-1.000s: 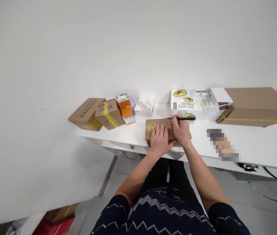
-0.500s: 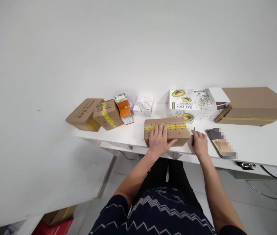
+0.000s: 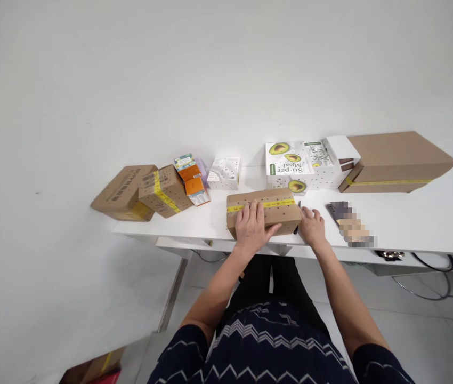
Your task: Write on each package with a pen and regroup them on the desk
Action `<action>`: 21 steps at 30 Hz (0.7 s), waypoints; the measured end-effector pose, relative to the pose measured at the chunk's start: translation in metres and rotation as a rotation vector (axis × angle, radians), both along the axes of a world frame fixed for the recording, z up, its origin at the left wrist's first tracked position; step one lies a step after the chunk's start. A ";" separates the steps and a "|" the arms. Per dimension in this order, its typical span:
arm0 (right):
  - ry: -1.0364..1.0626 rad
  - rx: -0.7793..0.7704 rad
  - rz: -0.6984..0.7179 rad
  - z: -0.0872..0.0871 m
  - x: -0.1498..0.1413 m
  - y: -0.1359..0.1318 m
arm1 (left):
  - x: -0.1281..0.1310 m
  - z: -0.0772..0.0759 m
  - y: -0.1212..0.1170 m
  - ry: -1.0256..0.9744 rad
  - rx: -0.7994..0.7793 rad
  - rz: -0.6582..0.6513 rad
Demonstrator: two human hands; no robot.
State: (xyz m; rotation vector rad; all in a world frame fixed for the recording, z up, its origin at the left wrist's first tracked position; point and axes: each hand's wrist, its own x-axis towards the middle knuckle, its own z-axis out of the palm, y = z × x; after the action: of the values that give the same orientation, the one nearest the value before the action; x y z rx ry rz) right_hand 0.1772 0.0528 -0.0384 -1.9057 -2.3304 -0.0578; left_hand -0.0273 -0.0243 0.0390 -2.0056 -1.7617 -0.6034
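A cardboard box [image 3: 282, 213] with yellow tape along its top lies near the front edge of the white table. My left hand [image 3: 251, 226] rests flat on it, fingers together and stretched over the tape, thumb apart. To the right of the box, my right hand [image 3: 313, 226] lies on the table with its fingers loosely apart. Between that hand and the box is a slim black tool [image 3: 296, 230], like a pen or cutter, lying close against the box. Its exact kind is too small to make out.
White avocado-printed boxes [image 3: 289, 160] and a long brown carton [image 3: 390, 160] stand along the wall. On the left are two brown boxes [image 3: 166, 190], small orange packs [image 3: 195, 186] and a white box [image 3: 224, 173]. A phone [image 3: 332, 210] lies to the right.
My right hand has loosened from the black tool, which now lies beside the box. My left hand stays on the box. The whole view has shifted slightly.
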 end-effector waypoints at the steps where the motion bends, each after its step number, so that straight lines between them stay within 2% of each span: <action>1: 0.022 0.009 -0.011 0.001 0.006 -0.001 | 0.000 0.000 0.000 -0.002 -0.008 0.001; 3: 0.075 0.042 -0.101 0.004 0.024 -0.002 | 0.000 0.001 0.000 -0.007 -0.026 0.006; 6: 0.144 0.084 -0.367 0.008 0.059 -0.003 | 0.000 0.001 0.000 -0.017 -0.034 0.005; 9: 0.197 -0.001 -0.544 0.010 0.089 -0.004 | 0.000 0.000 0.001 -0.033 -0.036 0.000; 12: 0.252 -0.114 -0.568 0.008 0.102 -0.002 | 0.001 -0.001 0.001 -0.043 -0.037 -0.002; 16: 0.264 -0.065 -0.582 0.007 0.096 0.000 | 0.001 -0.003 0.000 -0.029 -0.018 -0.001; 21: 0.273 -0.051 -0.605 0.016 0.085 -0.008 | 0.000 -0.003 -0.001 0.001 -0.021 0.013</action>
State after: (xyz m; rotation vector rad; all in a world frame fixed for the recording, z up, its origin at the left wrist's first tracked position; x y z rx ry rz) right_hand 0.2623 0.0449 -0.0220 -2.3945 -1.5397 0.1914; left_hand -0.0277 -0.0250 0.0361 -2.0072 -1.7863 -0.5820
